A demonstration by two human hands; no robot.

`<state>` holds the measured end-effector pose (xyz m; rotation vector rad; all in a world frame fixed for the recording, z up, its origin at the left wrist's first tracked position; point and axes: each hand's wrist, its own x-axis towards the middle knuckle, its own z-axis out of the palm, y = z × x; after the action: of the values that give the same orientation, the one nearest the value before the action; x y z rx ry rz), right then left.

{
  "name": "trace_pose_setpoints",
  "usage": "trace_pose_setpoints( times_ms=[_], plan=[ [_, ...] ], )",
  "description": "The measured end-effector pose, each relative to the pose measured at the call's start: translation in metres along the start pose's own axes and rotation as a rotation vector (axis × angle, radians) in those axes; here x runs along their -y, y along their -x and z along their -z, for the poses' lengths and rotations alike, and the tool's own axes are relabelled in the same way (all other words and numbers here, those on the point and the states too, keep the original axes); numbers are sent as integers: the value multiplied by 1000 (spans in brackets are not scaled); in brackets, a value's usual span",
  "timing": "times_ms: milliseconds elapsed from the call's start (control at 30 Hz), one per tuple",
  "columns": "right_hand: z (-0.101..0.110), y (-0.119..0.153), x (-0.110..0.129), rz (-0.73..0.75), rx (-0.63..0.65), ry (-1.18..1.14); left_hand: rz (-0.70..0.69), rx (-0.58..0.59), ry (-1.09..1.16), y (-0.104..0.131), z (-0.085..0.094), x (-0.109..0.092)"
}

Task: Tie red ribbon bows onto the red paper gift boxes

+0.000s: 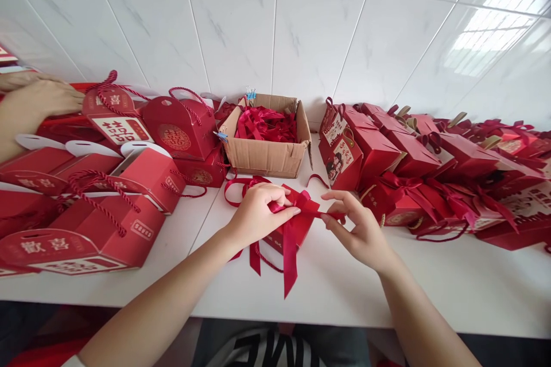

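A small red gift box [303, 229] stands on the white table between my hands, partly hidden by ribbon. My left hand [260, 206] pinches the red ribbon [290, 266] over the box top, fingers curled and thumb pressed in. To the right, my right hand [355, 226] holds a stretch of the same ribbon between thumb and fingertips. One ribbon tail hangs down the box front, its cut end near the tabletop. A twisted red cord lies beside the box's lower left.
Behind the box sits an open cardboard carton [267, 157] of red ribbons. Red boxes with cord handles [107, 229] crowd the left; rows of closed red boxes [408, 152] fill the right. Another person's hand [47, 94] rests among boxes at far left. A tiled wall stands behind.
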<state>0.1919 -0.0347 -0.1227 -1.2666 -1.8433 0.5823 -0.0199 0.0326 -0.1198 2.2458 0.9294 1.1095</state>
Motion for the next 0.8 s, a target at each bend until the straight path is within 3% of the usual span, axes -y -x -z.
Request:
trace_pose_setpoints(
  times_ms=[200, 433, 567, 667, 800],
  plan=[
    [11, 5, 0, -15, 69, 49, 5, 16, 13, 0, 1, 0],
    [33, -1, -4, -37, 287, 98, 48, 54, 70, -1, 3, 3],
    [43, -14, -8, -126, 165, 0, 86, 120, 146, 1, 4, 1],
    [37, -24, -5, -174, 164, -73, 83, 190, 195, 2, 3, -1],
    [17, -32, 7, -122, 311, -39, 72, 222, 222, 3, 1, -2]
  ],
)
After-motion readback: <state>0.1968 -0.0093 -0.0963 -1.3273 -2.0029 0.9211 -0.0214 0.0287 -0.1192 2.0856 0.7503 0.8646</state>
